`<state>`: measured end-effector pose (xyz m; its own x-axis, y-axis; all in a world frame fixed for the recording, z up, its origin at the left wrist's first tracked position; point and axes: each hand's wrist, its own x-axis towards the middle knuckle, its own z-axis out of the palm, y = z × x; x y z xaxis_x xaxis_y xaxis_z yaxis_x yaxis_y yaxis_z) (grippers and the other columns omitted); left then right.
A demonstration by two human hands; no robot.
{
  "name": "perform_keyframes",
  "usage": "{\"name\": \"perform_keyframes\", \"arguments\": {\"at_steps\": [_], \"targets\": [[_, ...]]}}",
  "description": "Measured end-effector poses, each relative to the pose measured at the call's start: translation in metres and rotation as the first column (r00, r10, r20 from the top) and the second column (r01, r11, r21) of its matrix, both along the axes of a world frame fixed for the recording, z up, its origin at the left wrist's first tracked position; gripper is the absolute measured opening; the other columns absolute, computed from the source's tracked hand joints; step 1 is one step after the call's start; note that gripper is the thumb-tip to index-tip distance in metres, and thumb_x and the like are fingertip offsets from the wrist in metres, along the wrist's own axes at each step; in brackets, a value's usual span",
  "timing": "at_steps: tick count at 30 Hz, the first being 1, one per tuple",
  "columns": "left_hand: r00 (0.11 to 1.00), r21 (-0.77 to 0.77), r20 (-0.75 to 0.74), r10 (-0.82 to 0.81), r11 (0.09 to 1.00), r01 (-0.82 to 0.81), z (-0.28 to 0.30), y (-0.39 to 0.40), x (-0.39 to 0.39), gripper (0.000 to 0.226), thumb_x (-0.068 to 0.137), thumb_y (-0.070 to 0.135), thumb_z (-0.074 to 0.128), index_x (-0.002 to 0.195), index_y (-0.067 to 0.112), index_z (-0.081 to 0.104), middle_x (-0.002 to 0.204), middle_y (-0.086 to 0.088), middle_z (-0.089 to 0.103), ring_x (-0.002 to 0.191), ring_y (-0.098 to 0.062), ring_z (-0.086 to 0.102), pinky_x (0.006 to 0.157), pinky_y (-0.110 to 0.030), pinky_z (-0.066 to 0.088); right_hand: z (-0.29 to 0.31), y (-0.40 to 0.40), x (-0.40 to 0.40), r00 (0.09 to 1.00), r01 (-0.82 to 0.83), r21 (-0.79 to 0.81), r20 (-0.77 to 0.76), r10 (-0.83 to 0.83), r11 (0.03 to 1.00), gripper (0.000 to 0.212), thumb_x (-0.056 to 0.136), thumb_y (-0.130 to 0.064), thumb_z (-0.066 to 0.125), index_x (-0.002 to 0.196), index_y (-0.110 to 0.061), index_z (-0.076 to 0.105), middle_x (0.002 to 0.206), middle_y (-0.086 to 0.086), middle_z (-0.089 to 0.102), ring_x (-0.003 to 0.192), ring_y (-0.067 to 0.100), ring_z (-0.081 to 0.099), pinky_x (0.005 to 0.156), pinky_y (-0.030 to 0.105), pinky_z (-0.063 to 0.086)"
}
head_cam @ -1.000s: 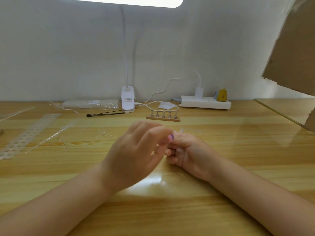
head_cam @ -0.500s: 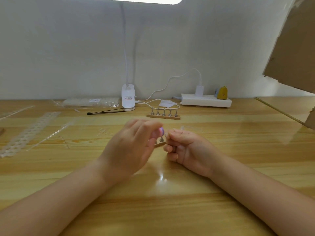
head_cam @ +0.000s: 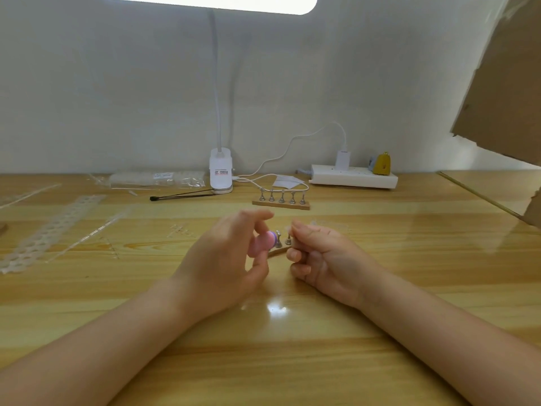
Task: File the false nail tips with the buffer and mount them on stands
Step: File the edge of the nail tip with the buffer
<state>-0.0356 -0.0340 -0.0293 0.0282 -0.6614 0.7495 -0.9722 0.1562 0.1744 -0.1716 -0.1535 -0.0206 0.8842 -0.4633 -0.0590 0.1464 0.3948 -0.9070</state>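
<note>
My left hand [head_cam: 225, 268] grips a pink and purple buffer block [head_cam: 262, 243] between thumb and fingers at the table's middle. Just right of it, my right hand [head_cam: 325, 259] pinches a small clear nail tip [head_cam: 289, 230] at its fingertips. Between the two hands stands a wooden stand [head_cam: 278, 249] with metal pegs, mostly hidden by my fingers. A second wooden stand [head_cam: 281, 203] with several bare metal pegs sits farther back.
A clip lamp base [head_cam: 221, 174], a white power strip [head_cam: 354, 178] with cable, a black-tipped stick [head_cam: 181, 196] and a plastic bag [head_cam: 158, 179] line the back. Clear nail-tip strips [head_cam: 49, 230] lie at left. Cardboard [head_cam: 503, 83] hangs at right.
My hands have drawn slightly apart, uncovering the pegged stand between them. The pink buffer now shows in my left hand, turned toward the nail tip.
</note>
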Motion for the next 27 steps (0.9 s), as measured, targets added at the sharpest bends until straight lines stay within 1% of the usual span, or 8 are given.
{"name": "perform_keyframes", "arguments": {"at_steps": [3, 6, 9, 11, 14, 17, 22, 27], "targets": [[0.999, 0.090, -0.021, -0.033, 0.995, 0.035, -0.007, 0.000, 0.001, 0.053, 0.077, 0.006, 0.070, 0.122, 0.017, 0.043, 0.088, 0.011, 0.058, 0.070, -0.002, 0.050, 0.067, -0.019, 0.045, 0.000, -0.001, 0.001, 0.999, 0.045, 0.043, -0.008, -0.045, 0.998, 0.017, 0.076, -0.027, 0.066, 0.077, -0.010, 0.063, 0.057, -0.002, 0.045, 0.052, 0.008, 0.046, 0.041, 0.017, 0.032], [0.992, 0.150, -0.127, -0.008, 0.988, 0.027, -0.010, 0.000, 0.003, 0.066, 0.079, 0.022, 0.076, 0.131, 0.025, 0.035, 0.095, 0.016, 0.056, 0.074, -0.006, 0.055, 0.067, -0.021, 0.046, -0.001, -0.001, 0.002, 0.999, 0.051, 0.044, 0.001, -0.051, 0.998, 0.020, 0.073, -0.026, 0.066, 0.079, -0.008, 0.061, 0.056, -0.001, 0.046, 0.051, 0.009, 0.045, 0.039, 0.016, 0.032], [0.963, 0.030, -0.262, -0.058, 0.997, 0.068, -0.007, 0.000, 0.000, 0.069, 0.078, 0.032, 0.078, 0.131, 0.029, 0.035, 0.100, 0.014, 0.057, 0.079, -0.009, 0.058, 0.073, -0.020, 0.049, 0.000, -0.001, 0.000, 1.000, -0.006, -0.026, -0.027, 0.006, 1.000, 0.019, 0.074, -0.025, 0.067, 0.077, -0.007, 0.059, 0.056, -0.001, 0.046, 0.052, 0.008, 0.043, 0.039, 0.016, 0.032], [0.941, -0.062, -0.316, -0.120, 0.993, 0.105, -0.004, 0.000, -0.002, 0.060, 0.080, 0.028, 0.075, 0.128, 0.028, 0.039, 0.099, 0.014, 0.061, 0.081, -0.009, 0.061, 0.076, -0.017, 0.049, 0.000, 0.000, -0.001, 0.996, -0.064, -0.105, -0.063, 0.058, 0.992, 0.017, 0.076, -0.024, 0.066, 0.075, -0.008, 0.061, 0.056, -0.002, 0.047, 0.052, 0.007, 0.042, 0.039, 0.015, 0.032], [0.919, -0.090, -0.362, -0.157, 0.987, 0.133, -0.003, 0.000, -0.007, 0.054, 0.080, 0.020, 0.074, 0.124, 0.029, 0.045, 0.097, 0.013, 0.066, 0.082, -0.007, 0.064, 0.078, -0.018, 0.050, 0.001, 0.000, -0.001, 0.991, -0.107, -0.167, -0.094, 0.092, 0.980, 0.018, 0.076, -0.025, 0.066, 0.073, -0.008, 0.062, 0.058, 0.000, 0.044, 0.052, 0.007, 0.040, 0.039, 0.016, 0.031], [0.921, -0.083, -0.360, -0.151, 0.988, 0.129, -0.003, 0.001, -0.010, 0.052, 0.078, 0.026, 0.072, 0.122, 0.035, 0.045, 0.098, 0.018, 0.067, 0.085, -0.004, 0.064, 0.080, -0.012, 0.047, 0.002, 0.000, -0.002, 0.986, -0.134, -0.201, -0.121, 0.112, 0.970, 0.024, 0.077, -0.028, 0.066, 0.079, -0.005, 0.059, 0.063, 0.005, 0.041, 0.054, 0.009, 0.039, 0.040, 0.016, 0.032], [0.952, -0.117, -0.288, -0.106, 0.990, 0.075, -0.002, 0.001, -0.010, 0.056, 0.078, 0.026, 0.072, 0.126, 0.028, 0.044, 0.094, 0.024, 0.065, 0.085, 0.004, 0.062, 0.080, -0.006, 0.043, 0.001, 0.003, -0.001, 0.990, -0.073, -0.234, -0.137, 0.041, 0.969, 0.034, 0.076, -0.033, 0.068, 0.088, -0.002, 0.060, 0.060, 0.002, 0.044, 0.053, 0.010, 0.041, 0.041, 0.017, 0.033], [0.974, -0.129, -0.215, -0.071, 0.991, 0.043, -0.001, 0.003, -0.008, 0.054, 0.077, 0.035, 0.070, 0.123, 0.024, 0.044, 0.089, 0.011, 0.066, 0.085, -0.001, 0.062, 0.082, -0.011, 0.047, 0.001, 0.003, -0.002, 0.991, -0.092, -0.251, -0.122, 0.063, 0.964, 0.032, 0.076, -0.025, 0.069, 0.095, 0.001, 0.067, 0.059, 0.001, 0.046, 0.054, 0.010, 0.045, 0.042, 0.019, 0.033]]}}
